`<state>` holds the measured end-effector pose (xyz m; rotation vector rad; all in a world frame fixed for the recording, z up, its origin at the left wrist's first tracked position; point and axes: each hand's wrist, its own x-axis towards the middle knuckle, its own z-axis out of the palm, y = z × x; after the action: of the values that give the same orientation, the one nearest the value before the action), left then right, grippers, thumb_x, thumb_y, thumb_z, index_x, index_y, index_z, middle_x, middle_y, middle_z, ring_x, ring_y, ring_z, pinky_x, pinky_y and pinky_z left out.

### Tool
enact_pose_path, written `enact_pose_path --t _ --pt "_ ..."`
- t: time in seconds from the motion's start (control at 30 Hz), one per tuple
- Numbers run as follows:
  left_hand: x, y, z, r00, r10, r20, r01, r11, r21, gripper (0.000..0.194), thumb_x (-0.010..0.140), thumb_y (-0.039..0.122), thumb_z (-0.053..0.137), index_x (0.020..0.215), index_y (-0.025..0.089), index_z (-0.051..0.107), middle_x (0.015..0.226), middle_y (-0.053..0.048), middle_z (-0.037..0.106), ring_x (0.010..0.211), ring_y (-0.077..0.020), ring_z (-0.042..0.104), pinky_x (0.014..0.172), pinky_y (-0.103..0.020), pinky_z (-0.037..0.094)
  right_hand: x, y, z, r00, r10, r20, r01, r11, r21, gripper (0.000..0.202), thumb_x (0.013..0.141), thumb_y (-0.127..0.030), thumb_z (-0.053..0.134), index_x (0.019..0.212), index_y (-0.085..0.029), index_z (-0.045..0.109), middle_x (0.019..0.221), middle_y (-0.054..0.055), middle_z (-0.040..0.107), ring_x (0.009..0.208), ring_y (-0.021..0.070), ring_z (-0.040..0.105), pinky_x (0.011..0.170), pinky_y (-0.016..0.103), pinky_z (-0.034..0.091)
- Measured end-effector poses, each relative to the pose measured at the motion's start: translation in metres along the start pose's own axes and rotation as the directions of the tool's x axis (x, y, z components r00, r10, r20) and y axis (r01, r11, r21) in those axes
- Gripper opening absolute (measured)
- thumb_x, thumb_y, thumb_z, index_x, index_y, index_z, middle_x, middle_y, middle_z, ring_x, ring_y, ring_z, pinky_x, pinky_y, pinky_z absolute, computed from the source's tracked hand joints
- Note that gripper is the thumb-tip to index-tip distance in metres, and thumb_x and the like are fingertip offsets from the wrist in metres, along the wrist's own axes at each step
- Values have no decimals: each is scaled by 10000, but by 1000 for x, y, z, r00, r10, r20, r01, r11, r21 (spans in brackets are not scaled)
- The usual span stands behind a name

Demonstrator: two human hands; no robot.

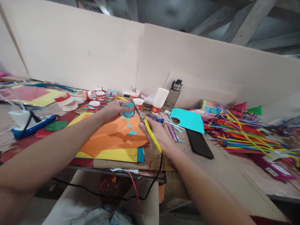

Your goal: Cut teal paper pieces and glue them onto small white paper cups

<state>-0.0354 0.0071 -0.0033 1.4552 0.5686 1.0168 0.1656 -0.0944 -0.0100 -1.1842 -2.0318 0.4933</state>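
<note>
My left hand (112, 110) pinches a round blue paper disc (127, 113) by its edge. A red rim shows along the disc's right side, perhaps a cut-down paper cup behind it. My right hand (156, 132) is closed around yellow-handled scissors (152, 136), whose blades point up and to the left, close beside the disc. Whether the blades touch it I cannot tell. Under my hands lie orange paper (112, 137) and yellow paper (117, 154), with small blue paper scraps (132, 133) on top.
Stacked paper cups (160, 100) and a grey bottle (172, 97) stand at the back. A blue sheet (191, 120) overlaps a black phone (200, 144) on the right, beside colourful pipe cleaners (243, 134). Cut cups (65, 99) and a toy boat (35, 124) sit left.
</note>
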Motion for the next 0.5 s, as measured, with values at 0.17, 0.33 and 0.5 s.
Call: enact_pose_path --t 0.17,0.33,0.5 --pt "0 1 1 1000 12 9 -12 1000 -18 283 567 327 854 619 118 670 599 -8 600 557 -88 506 589 -233 393 0 -1 0 1000 18 -5 -17 1000 8 340 907 -514 492 777 -204 442 707 -32 425 650 113 376 575 240 280" --pt "1 0 2 999 1 -40 -4 997 -73 331 555 334 869 751 112 723 687 -32 662 595 -99 546 615 -234 420 0 -1 0 999 20 -26 -21 1000 -14 352 907 -526 482 765 -205 445 704 -28 426 659 118 385 579 240 296" --pt "0 -1 4 999 -4 -45 1 998 -57 327 551 324 871 733 96 721 687 -37 665 596 -99 542 614 -233 417 1 2 1 1000 28 0 -28 999 -38 329 916 -511 470 792 -206 461 743 -21 477 674 121 410 596 241 315"
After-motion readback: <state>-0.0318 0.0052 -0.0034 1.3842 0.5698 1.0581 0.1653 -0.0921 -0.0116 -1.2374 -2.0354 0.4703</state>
